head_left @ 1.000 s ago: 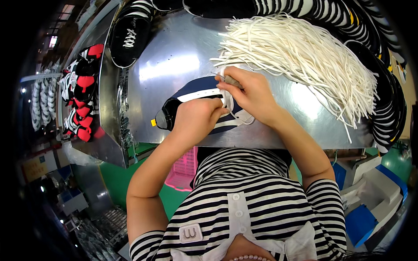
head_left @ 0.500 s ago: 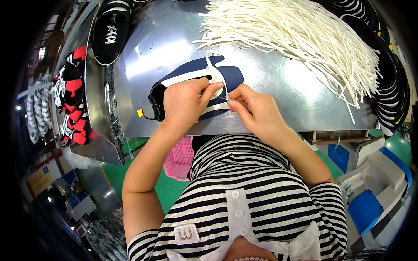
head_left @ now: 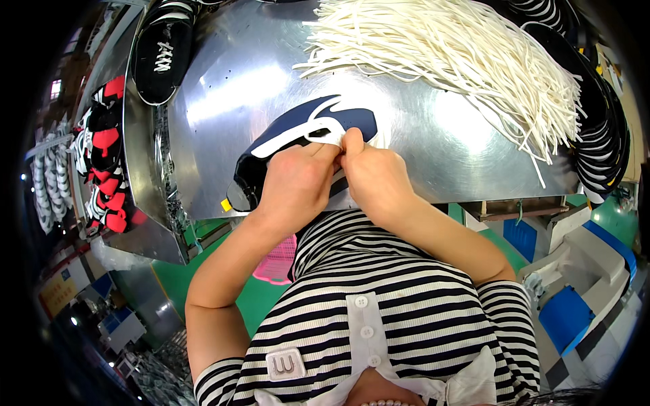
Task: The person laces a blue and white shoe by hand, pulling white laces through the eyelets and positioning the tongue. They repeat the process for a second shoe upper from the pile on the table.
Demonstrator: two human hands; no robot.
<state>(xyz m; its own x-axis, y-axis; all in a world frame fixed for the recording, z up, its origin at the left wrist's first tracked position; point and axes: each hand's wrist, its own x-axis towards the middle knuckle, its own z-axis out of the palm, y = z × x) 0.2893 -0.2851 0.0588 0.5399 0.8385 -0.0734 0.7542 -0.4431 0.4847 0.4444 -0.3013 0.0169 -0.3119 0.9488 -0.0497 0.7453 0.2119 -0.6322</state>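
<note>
A navy shoe upper with white bands and a dark lining lies on the metal table in front of me. A white shoelace makes a loop over its opening. My left hand is closed on the upper's near side, its fingertips curled at the eyelet area. Pressed up against it, my right hand pinches at the same spot, where the shoelace runs in under the fingers. The fingertips of both hands partly hide each other and the lace between them.
A big heap of loose white laces covers the far right of the metal table. A laced black shoe stands far left, stacked black shoe parts at right. Red and black pieces hang left; a pink basket is below.
My right hand has moved left and up against my left hand. The lace that was stretched between them now forms a loop over the opening. The upper has shifted slightly.
</note>
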